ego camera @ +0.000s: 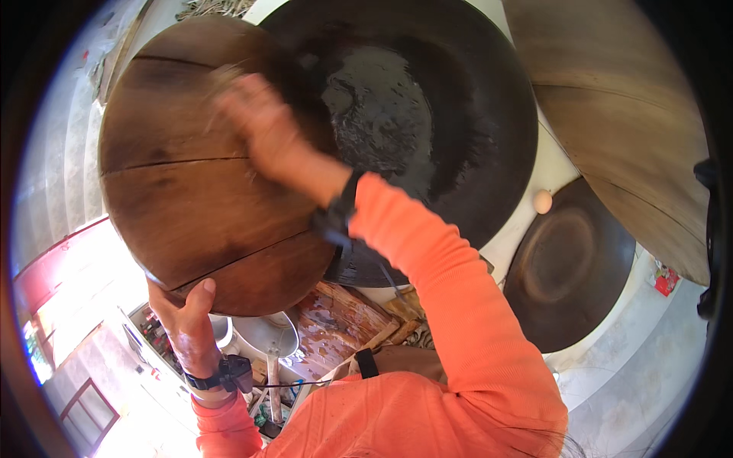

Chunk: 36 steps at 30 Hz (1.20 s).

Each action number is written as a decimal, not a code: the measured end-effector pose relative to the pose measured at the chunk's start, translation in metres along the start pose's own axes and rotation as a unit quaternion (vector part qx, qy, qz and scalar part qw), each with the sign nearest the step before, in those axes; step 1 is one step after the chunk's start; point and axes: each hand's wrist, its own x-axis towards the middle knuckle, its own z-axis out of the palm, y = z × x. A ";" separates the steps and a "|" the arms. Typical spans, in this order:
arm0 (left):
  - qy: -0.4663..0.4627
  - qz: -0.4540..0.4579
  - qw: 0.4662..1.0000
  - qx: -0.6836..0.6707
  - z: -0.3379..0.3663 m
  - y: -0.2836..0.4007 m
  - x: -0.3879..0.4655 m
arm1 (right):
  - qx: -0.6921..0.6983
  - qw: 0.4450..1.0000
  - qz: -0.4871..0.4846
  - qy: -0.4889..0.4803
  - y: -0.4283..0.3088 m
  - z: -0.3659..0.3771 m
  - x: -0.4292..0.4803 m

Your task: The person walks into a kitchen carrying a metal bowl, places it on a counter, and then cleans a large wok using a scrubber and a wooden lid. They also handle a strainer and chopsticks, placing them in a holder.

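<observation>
My left hand (192, 323) grips the lower edge of a round wooden lid (189, 206), thumb on its face and the other fingers behind it. Dark cracks run between the lid's planks. Over the lid's upper middle, my right hand (266, 129) is blurred by motion. Pale wispy fibres (224, 79) show at its fingertips, seemingly a scrubber in its grasp, though the blur hides its exact kind. Behind the lid, a large black iron wok (487, 114) is set in a pale stove top, with shallow water (378, 109) in its bottom. The lid covers the wok's left part.
An egg (542, 201) lies on the stove top beside a smaller dry wok (552, 255). Another large wooden lid (618, 114) leans at right. Below are a metal ladle (269, 332) with a long handle and a wet wooden board (338, 326). Sticks (215, 8) lie at the top.
</observation>
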 end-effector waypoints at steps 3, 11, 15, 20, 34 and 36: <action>0.005 -0.005 1.000 0.004 -0.004 0.005 0.008 | -0.071 0.975 0.197 -0.075 0.124 -0.016 -0.018; -0.013 -0.038 0.997 -0.062 0.000 -0.055 -0.018 | -0.555 0.801 0.190 -0.123 0.173 -0.106 -0.155; 0.048 -0.120 0.988 -0.085 0.024 -0.082 -0.053 | -0.083 0.910 0.362 -0.187 0.095 -0.046 -0.196; -0.027 -0.080 0.996 -0.011 -0.021 -0.041 -0.014 | 0.173 0.934 0.309 -0.052 -0.095 -0.027 -0.142; -0.163 0.214 0.962 -0.038 -0.010 0.011 0.027 | -0.070 0.932 0.356 -0.023 -0.006 -0.124 -0.166; -0.217 0.315 0.916 0.118 -0.017 0.027 0.039 | -0.062 0.907 0.416 0.005 -0.029 -0.144 -0.191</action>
